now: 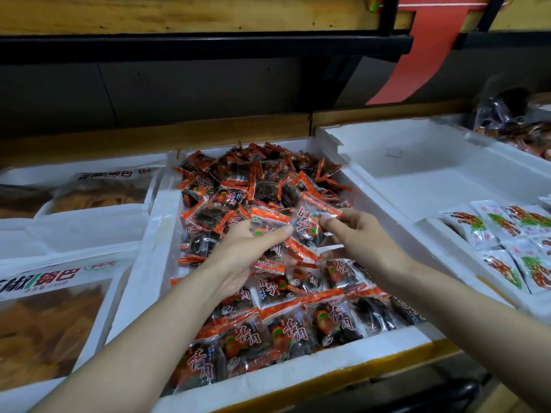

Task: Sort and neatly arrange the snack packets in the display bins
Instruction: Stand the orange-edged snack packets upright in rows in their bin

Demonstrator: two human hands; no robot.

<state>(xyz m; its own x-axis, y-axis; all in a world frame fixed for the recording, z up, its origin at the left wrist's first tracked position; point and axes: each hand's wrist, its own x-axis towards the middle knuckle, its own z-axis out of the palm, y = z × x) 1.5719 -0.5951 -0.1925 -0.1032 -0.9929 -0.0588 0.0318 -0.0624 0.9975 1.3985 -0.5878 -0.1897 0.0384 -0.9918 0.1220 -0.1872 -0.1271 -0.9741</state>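
Snack packet (310, 226) hangs above the foam bin (161, 222), pinched at its upper right corner by the right hand (360, 234). Left hand (247, 248) clamps a small stack (262, 231) under its thumb, just left of that pinch. Packet's long axis slants down-left from the pinch; right hand is nearer.

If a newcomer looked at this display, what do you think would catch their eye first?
Most striking is the white foam bin in the centre, heaped with red-and-clear snack packets. Just above them, the left hand and right hand hold a packet between them. A red banner hangs at the upper right.
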